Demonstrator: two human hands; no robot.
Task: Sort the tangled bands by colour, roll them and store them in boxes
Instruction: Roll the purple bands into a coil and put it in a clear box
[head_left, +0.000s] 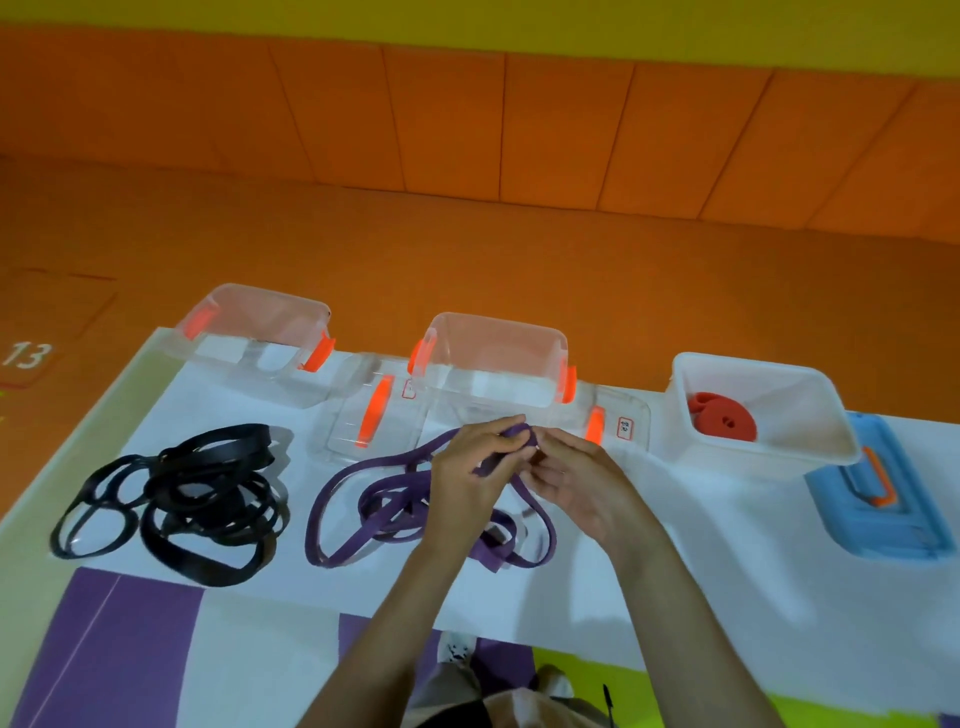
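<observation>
We are looking down at a loose tangle of purple bands (382, 512) lying on the white table (675, 571), just in front of the person and near the table's middle. One strand is rising from the tangle toward 12 o'clock, and both hands are meeting on its end. The left hand (467, 467) is curling its fingers and thumb round the strand, and the right hand (582, 483) is pinching the same end with its fingertips, so both are clamping on purple band. At 9 o'clock from the purple heap, a separate tangle of black bands (197, 499) is lying flat on the table. At 12 o'clock a clear box (493, 358) with orange clips is standing open, and a second clear box (254, 338) is standing at 10 o'clock. Two clear lids (363, 410) (618, 415) are lying flat beside the middle box. At 2 o'clock a white box (753, 410) is holding rolled red bands (722, 415) in its left corner, and a blue lid (878, 499) is lying at 3 o'clock, just beside that box.
</observation>
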